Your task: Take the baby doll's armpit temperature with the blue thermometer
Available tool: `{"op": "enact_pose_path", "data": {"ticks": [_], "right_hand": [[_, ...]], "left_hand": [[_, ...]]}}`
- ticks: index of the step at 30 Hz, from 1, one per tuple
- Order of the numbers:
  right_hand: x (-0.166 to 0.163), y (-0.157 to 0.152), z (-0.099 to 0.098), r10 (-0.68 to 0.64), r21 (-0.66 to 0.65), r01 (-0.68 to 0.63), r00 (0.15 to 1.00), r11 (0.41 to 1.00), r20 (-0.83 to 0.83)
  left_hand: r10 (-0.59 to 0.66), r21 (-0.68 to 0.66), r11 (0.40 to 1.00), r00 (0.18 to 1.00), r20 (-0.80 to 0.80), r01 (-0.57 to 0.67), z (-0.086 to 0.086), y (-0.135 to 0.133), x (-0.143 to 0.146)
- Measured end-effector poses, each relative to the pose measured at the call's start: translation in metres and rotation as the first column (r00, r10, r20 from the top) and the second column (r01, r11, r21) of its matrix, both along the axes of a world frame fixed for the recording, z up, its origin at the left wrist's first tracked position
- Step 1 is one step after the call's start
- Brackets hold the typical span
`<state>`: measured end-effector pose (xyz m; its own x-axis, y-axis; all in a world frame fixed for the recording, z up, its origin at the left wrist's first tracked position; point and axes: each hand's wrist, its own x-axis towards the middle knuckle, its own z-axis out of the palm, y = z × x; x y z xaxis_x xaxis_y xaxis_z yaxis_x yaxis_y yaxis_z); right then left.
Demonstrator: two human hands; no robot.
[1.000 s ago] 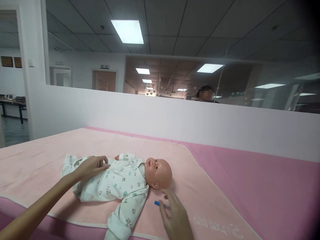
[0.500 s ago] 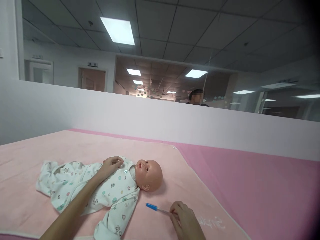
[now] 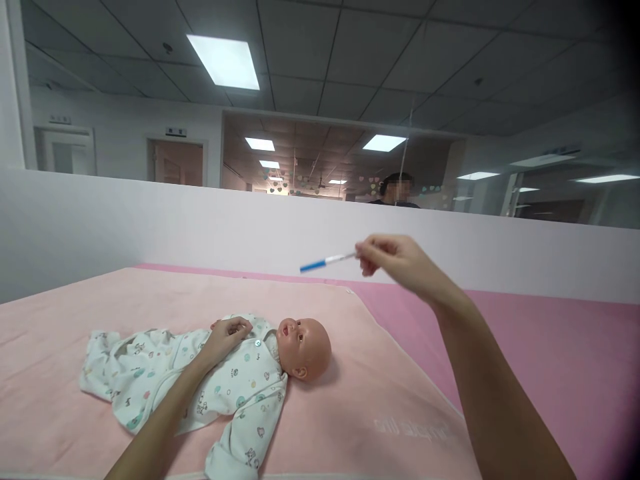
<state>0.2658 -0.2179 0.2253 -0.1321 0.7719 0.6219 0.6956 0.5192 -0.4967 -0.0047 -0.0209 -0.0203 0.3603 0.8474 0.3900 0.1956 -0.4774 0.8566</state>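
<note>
A baby doll (image 3: 306,350) lies on its back, head to the right, dressed in a white printed outfit (image 3: 225,393) with a button near the collar. My left hand (image 3: 227,340) rests on the doll's chest, fingers loosely bent, and I see nothing held in it. Raised above the cloth, to the right of the doll's head, my right hand (image 3: 385,253) pinches the end of a thin blue-ended stick (image 3: 325,261). Its blue end points left and slightly down. It looks like a thermometer or a capped pen; I cannot tell which.
Under the doll spreads a pale pink blanket (image 3: 345,440) with white lettering, on a darker pink surface (image 3: 530,347). A low white wall (image 3: 225,227) runs behind. Beyond the glass above it, a person (image 3: 397,190) is partly visible.
My right hand has lifted from the blanket with the blue-ended stick, up and a little to the right. My left hand stays on the doll's chest. The whole view has shifted slightly.
</note>
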Motion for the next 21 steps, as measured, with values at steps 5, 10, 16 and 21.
{"op": "enact_pose_path", "data": {"ticks": [5, 10, 16, 21], "right_hand": [[-0.013, 0.046, 0.016, 0.130, 0.061, -0.114, 0.898, 0.992, -0.420], [-0.058, 0.096, -0.044, -0.004, -0.221, -0.077, 0.938, 0.972, -0.346], [-0.068, 0.100, -0.024, 0.162, -0.267, -0.341, 0.837, 0.901, -0.523], [-0.059, 0.105, -0.013, 0.329, -0.043, -0.520, 0.599, 0.853, -0.730]], "left_hand": [[0.001, 0.003, 1.000, 1.000, 0.008, -0.001, 0.001, -0.001, -0.001], [0.021, 0.023, 1.000, 1.000, 0.015, -0.021, 0.005, -0.008, 0.000], [0.031, 0.033, 0.999, 0.999, 0.035, -0.032, 0.009, -0.013, 0.000], [0.038, 0.044, 0.998, 0.999, 0.024, -0.039, 0.008, -0.012, 0.000]]}}
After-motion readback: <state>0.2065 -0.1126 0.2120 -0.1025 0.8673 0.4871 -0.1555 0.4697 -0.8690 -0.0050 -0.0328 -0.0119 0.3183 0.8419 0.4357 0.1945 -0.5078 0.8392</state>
